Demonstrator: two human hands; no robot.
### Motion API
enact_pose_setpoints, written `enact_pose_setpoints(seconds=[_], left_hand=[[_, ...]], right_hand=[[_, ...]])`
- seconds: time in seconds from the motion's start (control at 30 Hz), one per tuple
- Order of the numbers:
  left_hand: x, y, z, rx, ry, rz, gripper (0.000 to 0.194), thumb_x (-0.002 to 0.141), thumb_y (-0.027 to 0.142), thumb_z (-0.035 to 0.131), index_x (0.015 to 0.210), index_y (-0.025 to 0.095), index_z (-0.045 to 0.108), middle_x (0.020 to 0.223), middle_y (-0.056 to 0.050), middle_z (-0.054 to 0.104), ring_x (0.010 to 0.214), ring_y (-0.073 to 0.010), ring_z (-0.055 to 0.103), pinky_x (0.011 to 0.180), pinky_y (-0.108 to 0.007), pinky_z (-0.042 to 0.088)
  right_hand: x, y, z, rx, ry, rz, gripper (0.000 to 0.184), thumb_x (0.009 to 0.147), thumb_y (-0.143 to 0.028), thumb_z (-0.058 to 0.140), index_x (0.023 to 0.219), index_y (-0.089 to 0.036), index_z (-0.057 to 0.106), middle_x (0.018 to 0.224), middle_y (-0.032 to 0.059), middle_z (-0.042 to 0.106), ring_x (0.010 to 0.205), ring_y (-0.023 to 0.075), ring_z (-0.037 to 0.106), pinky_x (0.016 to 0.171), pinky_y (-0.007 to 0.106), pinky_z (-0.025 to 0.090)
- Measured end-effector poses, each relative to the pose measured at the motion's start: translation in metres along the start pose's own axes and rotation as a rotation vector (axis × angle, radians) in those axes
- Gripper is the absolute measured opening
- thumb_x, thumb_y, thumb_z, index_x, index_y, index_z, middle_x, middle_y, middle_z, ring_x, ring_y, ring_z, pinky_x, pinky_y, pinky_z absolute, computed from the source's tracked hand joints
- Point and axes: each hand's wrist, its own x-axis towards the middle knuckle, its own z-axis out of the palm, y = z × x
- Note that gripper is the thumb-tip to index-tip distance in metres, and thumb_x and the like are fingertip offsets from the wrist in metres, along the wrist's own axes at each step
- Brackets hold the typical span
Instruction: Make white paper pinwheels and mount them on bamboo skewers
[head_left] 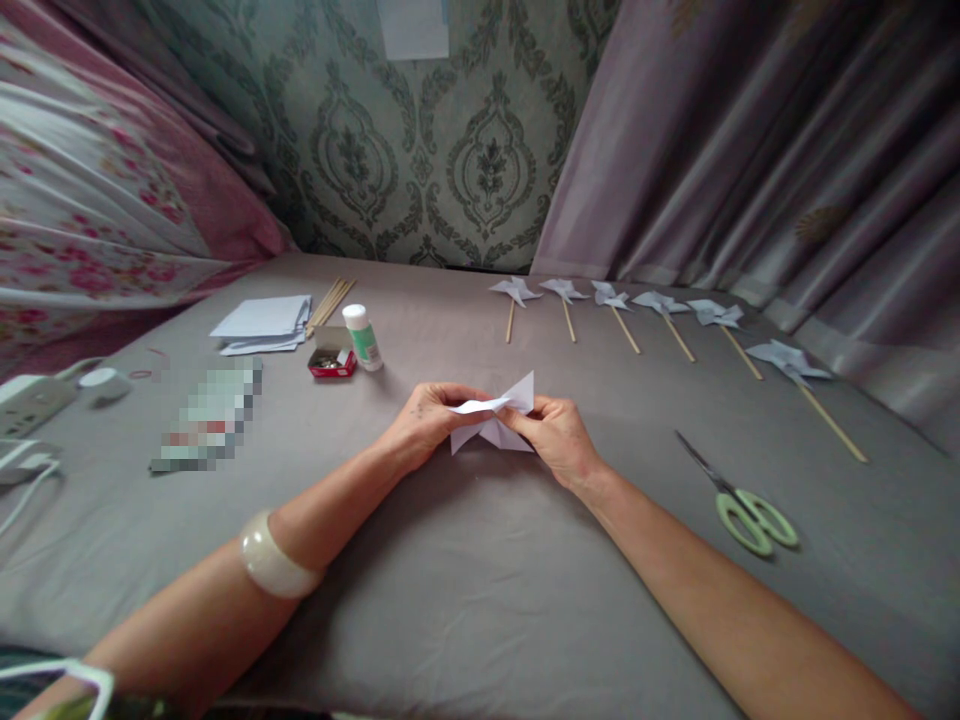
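Note:
A white paper pinwheel point(491, 432) with folded blades is held up between my two hands, above the cloth-covered surface. My left hand point(433, 420) pinches its left side, and my right hand point(559, 432) grips it from the right with the thumb near the centre. No stick shows on this pinwheel. Beyond my left hand stand a glue stick point(363, 340) with a white cap and a small open red box point(331, 362) of little metal pieces. To the right of my right hand lie scissors point(742, 510) with green handles, their blades pointing away from me.
Several finished pinwheels on sticks point(616, 300) lie in a row at the back right. At the back left are a stack of white paper point(262, 320) and loose wooden sticks point(330, 305). A blurred packet point(210, 415) and a power strip point(34, 405) with cables lie at left.

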Motion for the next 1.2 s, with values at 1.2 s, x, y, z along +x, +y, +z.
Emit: enact_pose_setpoints(seconds=[1.2], left_hand=[[-0.0029,-0.0017,0.0056,-0.276,-0.011,0.033,0.024,0.059,0.029,0.081,0.07,0.013,0.068,0.069,-0.005,0.07,0.06,-0.0139,0.061,0.061,-0.026,0.047]], right_hand=[[-0.0032,-0.0017,0.0034,0.188,-0.019,0.033,0.03,0.057,-0.04,0.08,0.076,-0.018,0.073,0.073,0.0013,0.073,0.063,0.0136,0.061,0.064,0.026,0.045]])
